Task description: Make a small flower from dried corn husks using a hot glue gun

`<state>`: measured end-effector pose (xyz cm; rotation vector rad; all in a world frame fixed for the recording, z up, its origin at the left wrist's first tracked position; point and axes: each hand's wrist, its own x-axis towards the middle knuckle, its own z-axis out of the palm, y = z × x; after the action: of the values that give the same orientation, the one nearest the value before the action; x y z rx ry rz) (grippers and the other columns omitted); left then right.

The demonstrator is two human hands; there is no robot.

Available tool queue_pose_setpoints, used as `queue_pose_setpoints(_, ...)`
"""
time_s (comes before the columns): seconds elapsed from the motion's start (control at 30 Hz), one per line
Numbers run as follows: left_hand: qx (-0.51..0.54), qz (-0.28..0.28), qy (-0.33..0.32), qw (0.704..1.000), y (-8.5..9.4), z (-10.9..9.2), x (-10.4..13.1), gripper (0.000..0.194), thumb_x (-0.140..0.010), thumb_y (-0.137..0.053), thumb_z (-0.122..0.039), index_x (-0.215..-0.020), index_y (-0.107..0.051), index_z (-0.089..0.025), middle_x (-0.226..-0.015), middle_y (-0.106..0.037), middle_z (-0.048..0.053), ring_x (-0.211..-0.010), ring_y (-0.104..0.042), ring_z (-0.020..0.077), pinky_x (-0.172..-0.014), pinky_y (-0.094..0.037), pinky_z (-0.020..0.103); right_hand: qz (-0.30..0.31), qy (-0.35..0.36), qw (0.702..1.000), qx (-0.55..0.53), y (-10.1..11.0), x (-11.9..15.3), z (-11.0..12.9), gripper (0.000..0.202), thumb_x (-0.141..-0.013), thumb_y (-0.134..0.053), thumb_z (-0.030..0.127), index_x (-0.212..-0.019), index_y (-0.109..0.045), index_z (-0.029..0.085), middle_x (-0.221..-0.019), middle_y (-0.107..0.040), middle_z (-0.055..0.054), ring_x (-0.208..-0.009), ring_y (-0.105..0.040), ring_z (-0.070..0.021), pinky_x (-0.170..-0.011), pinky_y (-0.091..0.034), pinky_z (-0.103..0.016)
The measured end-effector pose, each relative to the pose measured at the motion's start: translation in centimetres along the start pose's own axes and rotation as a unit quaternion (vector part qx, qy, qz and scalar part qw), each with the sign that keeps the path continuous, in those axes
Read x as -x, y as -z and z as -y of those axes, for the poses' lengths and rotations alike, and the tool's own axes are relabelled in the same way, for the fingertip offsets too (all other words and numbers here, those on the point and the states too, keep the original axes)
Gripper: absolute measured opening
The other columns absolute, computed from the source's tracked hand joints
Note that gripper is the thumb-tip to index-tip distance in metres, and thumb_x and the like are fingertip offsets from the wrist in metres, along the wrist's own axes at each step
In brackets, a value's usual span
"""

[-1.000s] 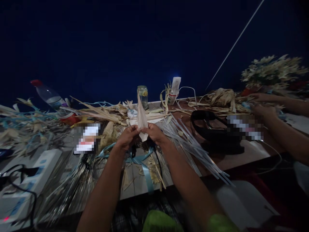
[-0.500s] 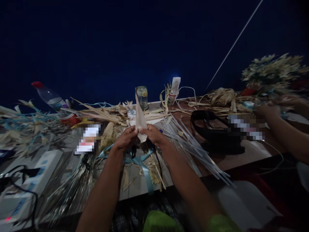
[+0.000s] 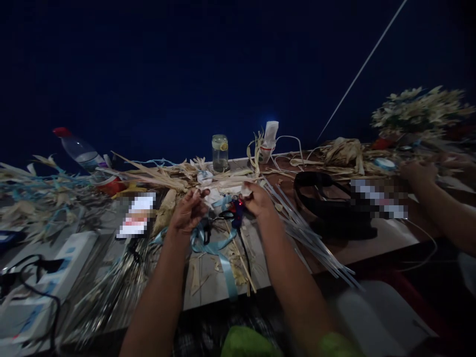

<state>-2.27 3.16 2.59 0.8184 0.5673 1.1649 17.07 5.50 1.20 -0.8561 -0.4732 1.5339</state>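
Note:
My left hand is raised over the cluttered table, palm partly showing and fingers curled but apart. A small pale spot at its fingertips is too blurred to make out. To its right, my right hand pinches a pale piece of corn husk between thumb and fingers. Just under the right hand lies a dark blue hot glue gun with a lit red light and a black cord. Black-handled scissors rest beside it. Light blue ribbon loops below the hands and hangs over the front edge.
Clear glue sticks lie right of my arm, near a black headband-like object. A glass jar and dried husks stand behind. Left are wires and a power strip. Another person's hand works at far right.
My hands have moved apart; before, both held one long upright husk between them. A pale piece now shows in the right hand, and the glue gun has come into sight.

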Motion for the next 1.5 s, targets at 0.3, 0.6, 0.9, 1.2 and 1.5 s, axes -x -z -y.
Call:
queue_pose_setpoints(0.3, 0.093, -0.026, -0.022, 0.995, 0.4, -0.4, -0.4, 0.023, -0.065, -0.068, -0.021, -0.073, -0.046, -0.018, -0.06, -0.047, -0.005, -0.039, -0.034, 0.0008, -0.039, -0.029, 0.015, -0.169, 0.071, 0.975, -0.128, 3.0, -1.4, 2.4, 0.017, -0.07, -0.05, 0.01, -0.064, -0.037, 0.019, -0.04, -0.034, 0.012, -0.032, -0.025, -0.0022, -0.038, -0.026, -0.017)
queue_pose_setpoints(0.6, 0.107, -0.073, -0.075, 0.989, 0.9, -0.6, -0.5, 0.024, -0.063, -0.07, -0.027, -0.074, -0.05, -0.018, -0.059, -0.047, -0.007, -0.037, -0.026, -0.0009, -0.04, -0.03, 0.015, -0.208, 0.096, 0.957, -0.18, 4.6, -1.7, 2.9, 0.025, -0.086, -0.03, 0.025, -0.061, -0.03, 0.02, -0.041, -0.028, 0.009, -0.034, -0.026, -0.0044, -0.04, -0.029, -0.018)
queue_pose_setpoints(0.9, -0.069, -0.092, -0.019, 0.993, -0.3, 1.1, -1.0, 0.027, -0.063, -0.069, -0.03, -0.074, -0.049, -0.016, -0.075, -0.062, -0.001, -0.037, -0.027, -0.0007, -0.036, -0.021, 0.014, -0.057, 0.07, 0.995, 0.05, 0.6, 0.6, 1.9, 0.042, -0.071, -0.048, 0.058, -0.075, -0.053, 0.016, -0.063, -0.055, 0.0, -0.039, -0.039, -0.005, -0.039, -0.032, -0.021)
queue_pose_setpoints(1.2, -0.228, -0.043, 0.02, 0.973, -0.6, 2.9, -1.4, 0.027, -0.062, -0.067, -0.037, -0.069, -0.053, -0.015, -0.054, -0.051, -0.004, -0.041, -0.037, 0.0028, -0.041, -0.026, 0.016, 0.092, 0.136, 0.946, 0.281, -2.6, 1.9, -2.3, 0.024, -0.064, -0.062, 0.039, -0.076, -0.061, 0.017, -0.048, -0.045, 0.006, -0.043, -0.034, -0.0052, -0.041, -0.027, -0.019)
queue_pose_setpoints(1.5, -0.214, -0.053, 0.05, 0.974, -1.3, 2.4, -1.0, 0.031, -0.057, -0.071, -0.029, -0.08, -0.054, -0.016, -0.057, -0.052, -0.006, -0.047, -0.047, 0.004, -0.046, -0.034, 0.014, -0.037, 0.212, 0.956, 0.202, -1.5, 0.7, -1.6, 0.027, -0.063, -0.063, 0.034, -0.052, -0.045, 0.018, -0.044, -0.037, 0.007, -0.043, -0.03, -0.0048, -0.043, -0.025, -0.022)
